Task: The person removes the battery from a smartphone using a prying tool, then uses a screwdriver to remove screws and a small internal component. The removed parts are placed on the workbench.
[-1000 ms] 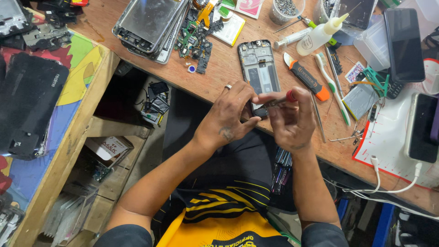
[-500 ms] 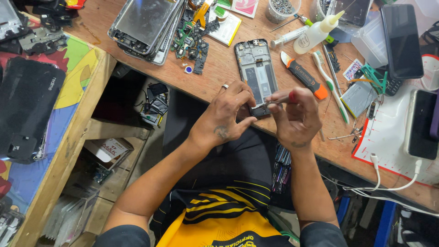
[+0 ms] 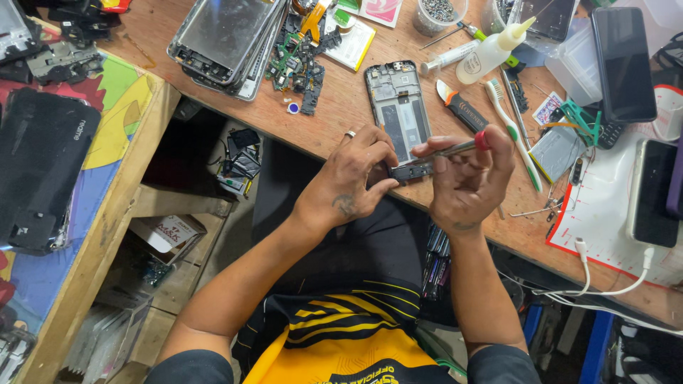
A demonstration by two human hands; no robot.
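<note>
My left hand (image 3: 356, 178) pinches a small dark phone part (image 3: 411, 171) at the near edge of the wooden bench (image 3: 341, 107). My right hand (image 3: 469, 181) grips a thin metal screwdriver (image 3: 455, 148) with a red cap, its tip pointing left onto that part. Just beyond my fingers lies an opened phone frame (image 3: 398, 107), back side up, with its insides showing.
A stack of phone frames (image 3: 224, 43) and loose circuit parts (image 3: 299, 60) lie at the back left. To the right are a glue bottle (image 3: 491, 50), an orange-handled knife (image 3: 462, 107), a toothbrush (image 3: 509, 128), dark phones (image 3: 626, 64) and a white mat (image 3: 605, 206) with a cable.
Both hands have stayed together at the bench edge with only slight shifts. The screwdriver has turned a little in my right hand.
</note>
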